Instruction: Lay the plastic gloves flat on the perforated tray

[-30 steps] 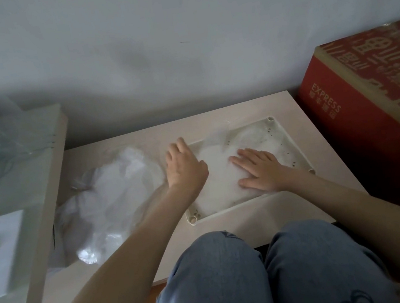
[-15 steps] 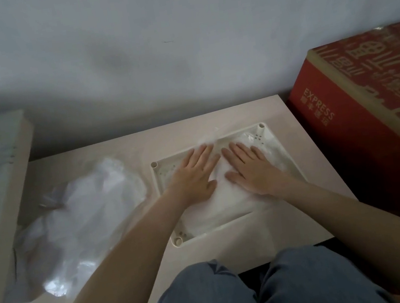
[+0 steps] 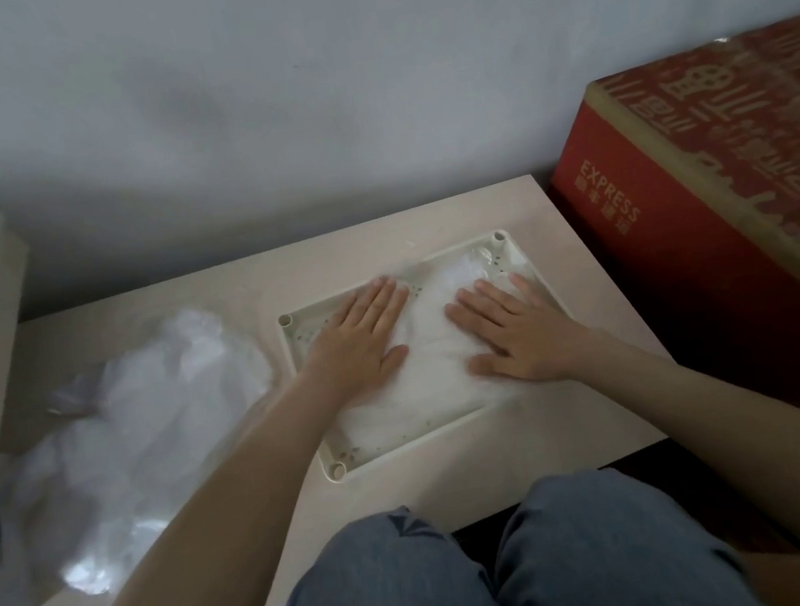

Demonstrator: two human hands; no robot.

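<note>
Pale beige table (image 3: 538,443) against a grey wall, light dim. At its middle sits the cream rectangular perforated tray (image 3: 294,355). The thin translucent white plastic gloves (image 3: 426,387) lie inside it and cover most of its floor. A few holes show bare along the near and left edges.

Our left hand (image 3: 360,347) and right hand (image 3: 517,334) rest palm-down on the gloves, side by side and apart. Grip of both: wide, fingers straight, holding nothing, only pressing.

Step in hand, as we judge it: smoothing.
- Sweep from the centre out toward the rims with flat palms.
- Keep the pressure light, since film this thin is likely to drag and bunch under a heavy hand.
- Anchor with one palm while the other strokes.
- The far right corner looks crumpled and probably needs a pass.
- Lift off straight upward, because the film may cling to skin and come up with us.

Left of the tray lies a crumpled heap of clear plastic film (image 3: 145,418). A red cardboard box printed "EXPRESS" (image 3: 739,226) stands at the table's right.
</note>
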